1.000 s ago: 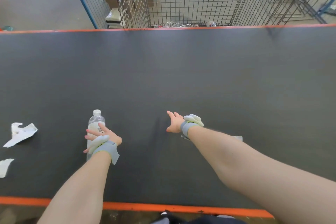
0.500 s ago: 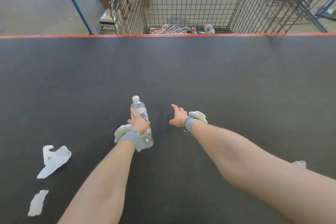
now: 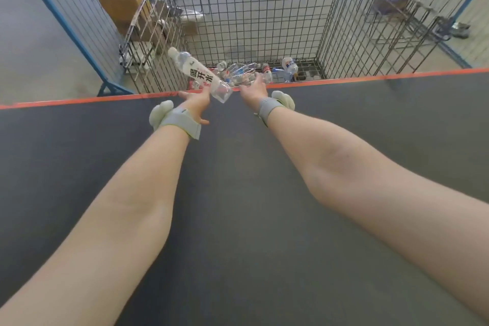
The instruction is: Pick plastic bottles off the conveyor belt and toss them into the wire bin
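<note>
Bottle (image 3: 201, 75) | upper centre, tilted toward wire bin (image 3: 344, 21) | left hand (image 3: 194, 102) fingers wide, likely mid-toss release | right hand (image 3: 251, 91) fingers straight, empty

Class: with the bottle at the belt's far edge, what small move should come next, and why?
Probably flick the left hand forward to let the bottle go into the wire bin. The hand looks open, the bottle tilts cap-first past the belt's orange edge, and the bin stands just beyond.

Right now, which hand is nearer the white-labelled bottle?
Left. The left hand lies right at the base end of the white-labelled bottle, fingers spread; contact is unclear. The right hand is open, a gap to the bottle's right.
</note>
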